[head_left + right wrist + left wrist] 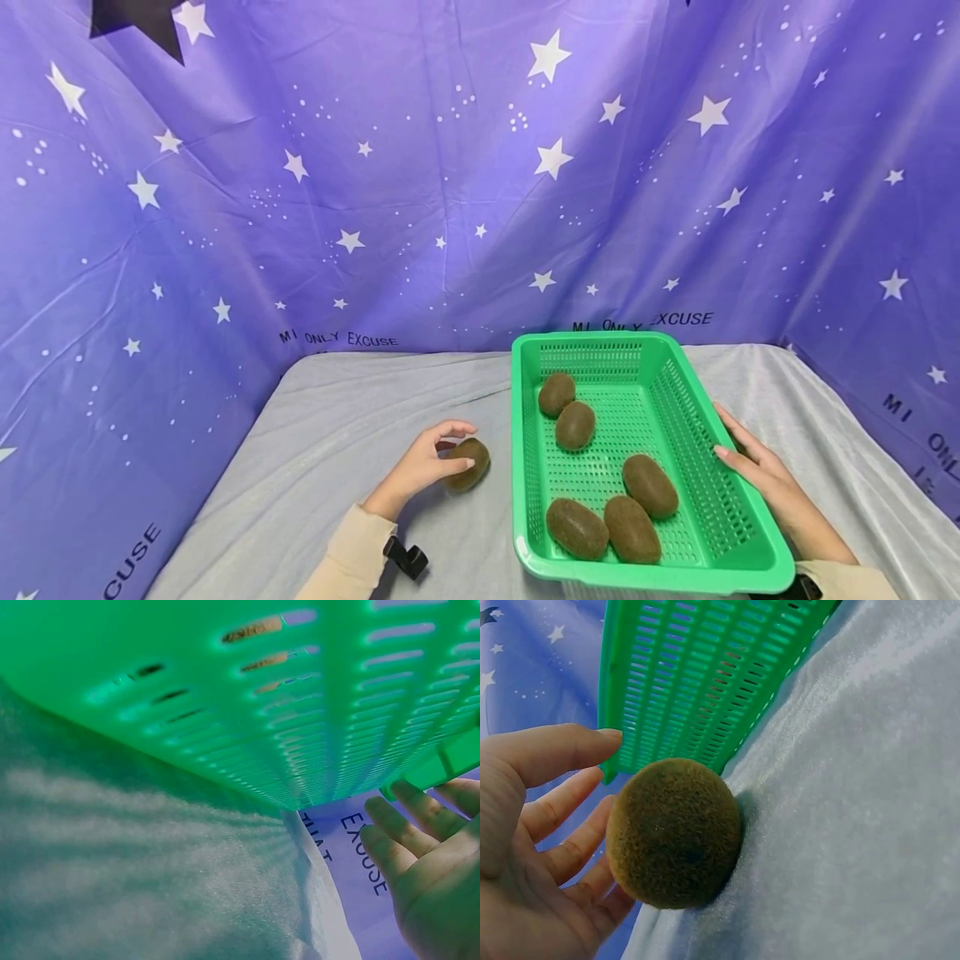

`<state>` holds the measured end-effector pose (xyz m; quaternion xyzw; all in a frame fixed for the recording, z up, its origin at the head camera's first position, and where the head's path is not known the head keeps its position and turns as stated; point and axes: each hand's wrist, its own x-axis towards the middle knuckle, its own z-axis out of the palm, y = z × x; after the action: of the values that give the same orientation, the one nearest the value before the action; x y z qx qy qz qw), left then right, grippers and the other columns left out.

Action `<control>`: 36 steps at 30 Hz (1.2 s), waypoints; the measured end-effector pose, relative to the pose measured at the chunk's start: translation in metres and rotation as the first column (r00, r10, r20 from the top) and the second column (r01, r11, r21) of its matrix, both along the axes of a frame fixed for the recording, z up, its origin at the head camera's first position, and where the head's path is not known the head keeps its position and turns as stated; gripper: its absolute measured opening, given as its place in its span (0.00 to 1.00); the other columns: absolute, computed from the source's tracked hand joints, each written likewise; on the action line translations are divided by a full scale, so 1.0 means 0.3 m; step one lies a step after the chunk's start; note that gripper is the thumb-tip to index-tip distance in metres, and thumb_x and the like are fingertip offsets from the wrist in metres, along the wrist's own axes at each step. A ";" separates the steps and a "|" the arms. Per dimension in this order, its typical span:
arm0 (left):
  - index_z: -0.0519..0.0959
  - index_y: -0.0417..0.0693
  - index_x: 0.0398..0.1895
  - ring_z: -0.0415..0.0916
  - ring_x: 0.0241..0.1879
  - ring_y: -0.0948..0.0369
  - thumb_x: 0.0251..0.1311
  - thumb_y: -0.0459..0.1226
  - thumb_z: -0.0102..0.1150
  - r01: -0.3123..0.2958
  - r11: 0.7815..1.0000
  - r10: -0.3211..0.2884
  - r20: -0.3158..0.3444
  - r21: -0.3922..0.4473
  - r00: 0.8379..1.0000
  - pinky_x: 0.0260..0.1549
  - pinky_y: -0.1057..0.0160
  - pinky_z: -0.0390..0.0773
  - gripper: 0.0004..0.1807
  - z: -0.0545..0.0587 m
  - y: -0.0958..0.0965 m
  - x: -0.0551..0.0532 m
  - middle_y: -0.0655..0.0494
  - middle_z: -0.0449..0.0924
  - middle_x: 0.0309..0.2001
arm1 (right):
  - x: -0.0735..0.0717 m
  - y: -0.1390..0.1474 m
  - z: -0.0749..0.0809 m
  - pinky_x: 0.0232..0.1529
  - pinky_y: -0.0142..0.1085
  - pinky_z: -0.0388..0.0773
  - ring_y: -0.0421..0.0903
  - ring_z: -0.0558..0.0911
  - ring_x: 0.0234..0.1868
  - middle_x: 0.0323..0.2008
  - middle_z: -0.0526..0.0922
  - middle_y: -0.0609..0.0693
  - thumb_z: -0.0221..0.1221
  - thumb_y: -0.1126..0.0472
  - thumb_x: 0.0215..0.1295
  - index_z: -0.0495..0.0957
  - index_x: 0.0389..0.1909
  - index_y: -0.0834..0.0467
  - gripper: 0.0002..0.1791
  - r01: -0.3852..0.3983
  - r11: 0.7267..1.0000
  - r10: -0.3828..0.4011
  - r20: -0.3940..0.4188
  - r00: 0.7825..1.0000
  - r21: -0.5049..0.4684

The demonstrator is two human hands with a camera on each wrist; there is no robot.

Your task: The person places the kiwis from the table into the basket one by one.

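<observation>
A brown fuzzy kiwifruit lies on the grey cloth left of the green basket. My left hand is around it from the left; in the left wrist view, the thumb stands apart from the kiwifruit and the fingers extend along its far side. With the thumb over the rim and the fingers outside, my right hand holds the right side of the green basket. The right wrist view shows the fingers below the rim; the thumb is hidden there. Several kiwifruits lie inside the basket.
Grey cloth covers the table. A purple curtain with white stars hangs behind it and along both sides. Black straps sit at the wrists.
</observation>
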<state>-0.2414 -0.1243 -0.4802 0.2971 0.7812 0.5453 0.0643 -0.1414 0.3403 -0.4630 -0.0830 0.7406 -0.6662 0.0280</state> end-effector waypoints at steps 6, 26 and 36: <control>0.71 0.27 0.54 0.69 0.51 0.38 0.53 0.24 0.61 0.015 1.000 -0.015 0.045 0.008 0.999 0.50 0.45 0.71 0.23 0.018 0.002 0.017 0.30 0.72 0.53 | 0.001 -0.001 -0.003 0.46 0.36 0.78 0.33 0.75 0.53 0.68 0.52 0.32 0.39 0.61 0.75 0.38 0.75 0.47 0.32 -0.009 1.000 0.009 -0.006 1.000 -0.003; 0.66 0.31 0.62 0.70 0.45 0.51 0.51 0.27 0.64 0.110 0.991 -0.098 0.155 -0.075 0.983 0.43 0.61 0.73 0.32 0.033 -0.020 0.021 0.37 0.73 0.51 | -0.017 -0.003 -0.006 0.47 0.28 0.76 0.26 0.70 0.55 0.69 0.50 0.30 0.38 0.65 0.75 0.38 0.75 0.52 0.32 -0.036 0.999 0.033 -0.099 0.994 -0.028; 0.66 0.37 0.63 0.71 0.44 0.55 0.46 0.26 0.67 0.109 0.988 -0.092 0.155 -0.108 0.984 0.41 0.64 0.74 0.37 0.004 -0.023 0.009 0.42 0.74 0.49 | -0.014 -0.002 -0.007 0.47 0.27 0.75 0.25 0.69 0.56 0.70 0.48 0.31 0.39 0.64 0.75 0.38 0.75 0.51 0.32 -0.013 1.000 0.015 -0.086 0.996 0.017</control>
<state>-0.2388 -0.1314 -0.4789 0.2903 0.7885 0.5157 0.1674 -0.1455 0.3396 -0.4651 -0.1166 0.7459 -0.6557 0.0014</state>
